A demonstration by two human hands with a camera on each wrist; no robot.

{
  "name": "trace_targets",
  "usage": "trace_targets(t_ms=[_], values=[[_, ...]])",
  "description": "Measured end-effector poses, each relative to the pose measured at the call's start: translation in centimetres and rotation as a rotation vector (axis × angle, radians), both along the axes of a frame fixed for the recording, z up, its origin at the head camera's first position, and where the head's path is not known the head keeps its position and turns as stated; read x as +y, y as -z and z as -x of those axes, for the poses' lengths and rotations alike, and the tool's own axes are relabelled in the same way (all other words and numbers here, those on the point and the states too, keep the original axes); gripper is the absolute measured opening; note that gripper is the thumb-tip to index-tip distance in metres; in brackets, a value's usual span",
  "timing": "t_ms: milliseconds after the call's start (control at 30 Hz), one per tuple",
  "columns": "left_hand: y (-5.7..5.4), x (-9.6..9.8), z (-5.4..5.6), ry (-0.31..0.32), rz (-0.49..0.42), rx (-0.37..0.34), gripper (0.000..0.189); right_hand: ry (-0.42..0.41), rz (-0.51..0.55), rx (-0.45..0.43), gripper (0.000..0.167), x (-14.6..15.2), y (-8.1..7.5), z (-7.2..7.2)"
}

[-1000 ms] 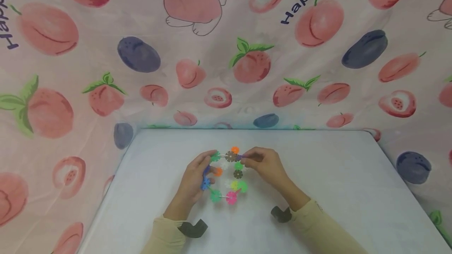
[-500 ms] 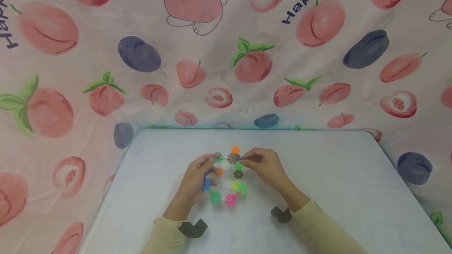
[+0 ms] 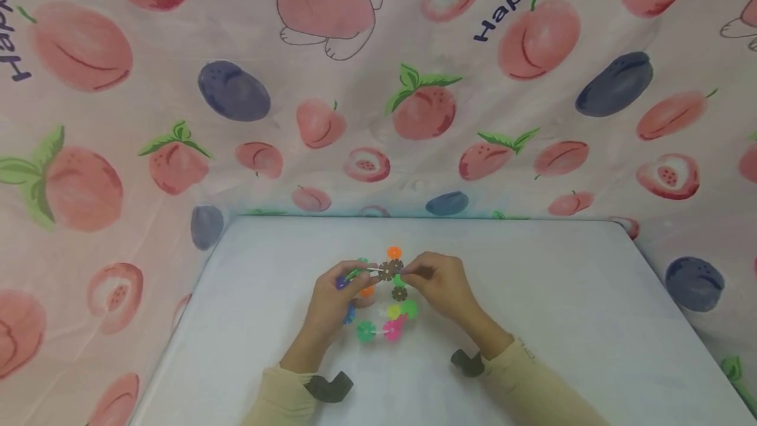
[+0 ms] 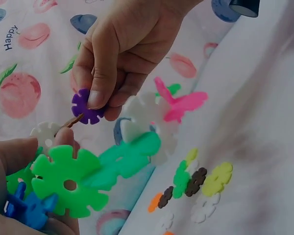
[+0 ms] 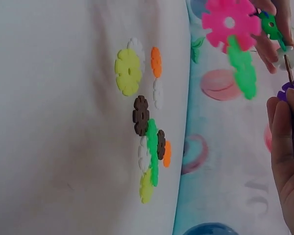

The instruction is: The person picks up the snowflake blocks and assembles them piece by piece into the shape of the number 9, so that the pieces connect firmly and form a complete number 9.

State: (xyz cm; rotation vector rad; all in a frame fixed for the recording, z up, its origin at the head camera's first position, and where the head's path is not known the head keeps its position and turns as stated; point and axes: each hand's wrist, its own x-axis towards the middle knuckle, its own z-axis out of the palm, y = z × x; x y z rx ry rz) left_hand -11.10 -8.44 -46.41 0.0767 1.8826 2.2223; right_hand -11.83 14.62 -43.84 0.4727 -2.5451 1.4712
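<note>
My left hand (image 3: 328, 301) grips a chain of slotted plastic snowflake discs held above the table. In the left wrist view the chain shows a green disc (image 4: 59, 166), a teal disc (image 4: 137, 152), a blue disc (image 4: 32, 208), a white disc (image 4: 45, 132) and a pink disc (image 4: 188, 105). My right hand (image 3: 440, 281) pinches a purple disc (image 4: 80, 104) between thumb and fingers. Edge-on between the purple and white discs stands a brown disc (image 4: 71, 122), touching both. My left fingers are close to that joint and partly hide the chain.
Loose discs lie on the white table (image 3: 532, 321) beneath the hands, among them a yellow disc (image 5: 125, 73), a brown one (image 5: 141, 117) and an orange one (image 5: 156, 61). A fruit-print cloth (image 3: 414, 169) hangs behind the table's far edge.
My left hand has shifted rightward along the chain, its fingers now nearer the brown disc. The chain has turned a little. My right hand keeps its pinch and has moved slightly down.
</note>
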Motion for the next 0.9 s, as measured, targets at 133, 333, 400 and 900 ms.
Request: trace_targets(t_ms=[133, 333, 400, 900], values=[[-0.03, 0.27, -0.10, -0.021, -0.073, -0.021, 0.034, -0.009, -0.002, 0.040, 0.010, -0.15, 0.32, 0.04], [-0.17, 0.46, -0.37, -0.044, -0.152, -0.045, 0.034, -0.022, -0.024, 0.086, 0.010, -0.31, 0.47, -0.03], [-0.19, 0.48, -0.43, -0.047, -0.158, -0.049, 0.036, -0.022, -0.026, 0.090, 0.011, -0.38, 0.45, -0.08], [-0.18, -0.09, -0.28, -0.124, -0.052, -0.098, 0.033, -0.020, -0.055, 0.136, 0.014, 0.41, 0.79, 0.31]])
